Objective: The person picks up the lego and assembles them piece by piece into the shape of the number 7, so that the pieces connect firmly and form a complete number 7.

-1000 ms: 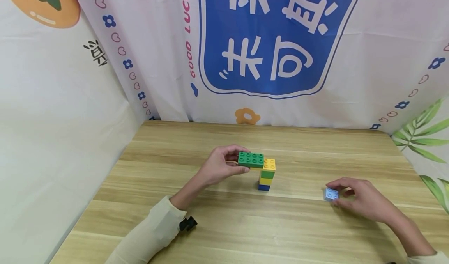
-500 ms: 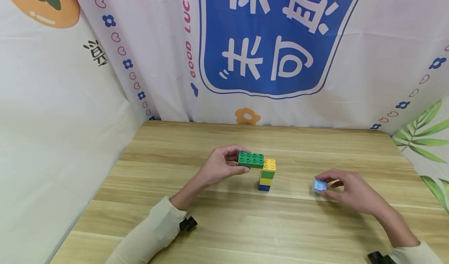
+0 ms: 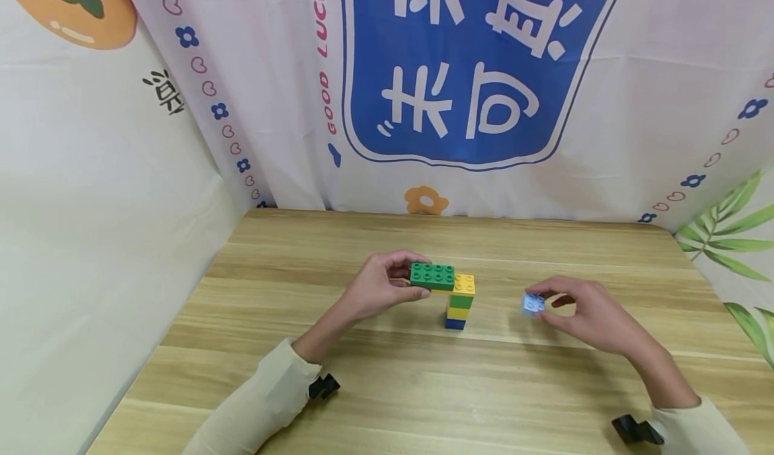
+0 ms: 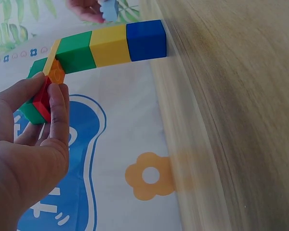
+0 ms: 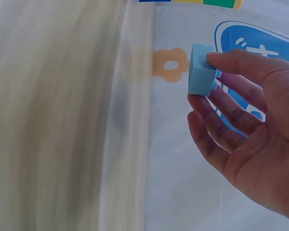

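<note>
Near the middle of the table, a tower of toy building bricks stands upright: blue at the bottom, then yellow and green. A thin yellow piece tops it and reaches left under a long green brick. My left hand pinches this overhanging end between thumb and fingers. Beneath it, the left wrist view shows a red brick and an orange brick. Right of the tower, my right hand pinches a light blue brick above the table, its studs toward the palm in the right wrist view.
The wooden table ends at a printed cloth hung behind it. Another white cloth hangs along the left side. Black wrist mounts sit at both sleeves.
My right hand has carried the light blue brick left and away from me, closer to the tower. The left hand and the tower stay where they were.
</note>
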Available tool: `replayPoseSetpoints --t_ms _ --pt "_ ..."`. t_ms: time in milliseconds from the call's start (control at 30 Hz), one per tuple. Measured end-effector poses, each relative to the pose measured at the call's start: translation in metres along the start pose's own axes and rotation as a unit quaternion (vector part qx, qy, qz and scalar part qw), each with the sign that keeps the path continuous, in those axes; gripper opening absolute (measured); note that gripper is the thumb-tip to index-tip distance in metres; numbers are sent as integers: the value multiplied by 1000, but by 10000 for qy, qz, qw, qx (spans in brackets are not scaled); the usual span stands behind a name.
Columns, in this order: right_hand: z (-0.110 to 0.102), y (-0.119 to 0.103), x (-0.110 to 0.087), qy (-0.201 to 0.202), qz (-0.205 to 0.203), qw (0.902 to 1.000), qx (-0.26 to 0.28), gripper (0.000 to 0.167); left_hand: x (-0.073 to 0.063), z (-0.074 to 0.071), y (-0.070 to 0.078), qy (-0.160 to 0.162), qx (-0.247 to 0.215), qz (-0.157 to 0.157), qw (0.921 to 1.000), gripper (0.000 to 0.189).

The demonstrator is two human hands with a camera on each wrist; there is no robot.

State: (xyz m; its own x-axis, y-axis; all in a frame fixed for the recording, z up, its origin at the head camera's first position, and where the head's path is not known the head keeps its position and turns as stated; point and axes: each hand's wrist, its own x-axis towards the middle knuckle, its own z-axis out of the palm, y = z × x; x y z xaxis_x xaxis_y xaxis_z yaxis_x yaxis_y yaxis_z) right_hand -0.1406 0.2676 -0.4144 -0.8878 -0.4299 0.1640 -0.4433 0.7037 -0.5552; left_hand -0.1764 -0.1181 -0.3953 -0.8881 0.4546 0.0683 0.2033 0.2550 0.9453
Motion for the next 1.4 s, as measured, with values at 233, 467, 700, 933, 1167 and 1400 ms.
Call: replayPoseSetpoints --t_ms 233,467,700,933,1167,1400 --pt "1 -9 10 48 -103 9999 -29 33 -1 1 0 15 -40 -33 10000 44" --pt "1 -16 19 242 -379 9990 49 31 0 1 -1 -9 -104 17 9999 45" --pt "-4 -24 24 399 -563 9976 21 29 1 1 -2 35 -113 23 9999 43" --pt "-8 -30 26 542 -714 9960 61 31 1 1 -2 23 -123 26 9999 44" --pt "-10 -38 33 657 -795 9946 129 32 1 1 -1 -2 -163 -25 9999 45" --pt "-10 -52 40 730 -868 9932 274 31 2 1 -1 -14 -202 -28 9998 46"
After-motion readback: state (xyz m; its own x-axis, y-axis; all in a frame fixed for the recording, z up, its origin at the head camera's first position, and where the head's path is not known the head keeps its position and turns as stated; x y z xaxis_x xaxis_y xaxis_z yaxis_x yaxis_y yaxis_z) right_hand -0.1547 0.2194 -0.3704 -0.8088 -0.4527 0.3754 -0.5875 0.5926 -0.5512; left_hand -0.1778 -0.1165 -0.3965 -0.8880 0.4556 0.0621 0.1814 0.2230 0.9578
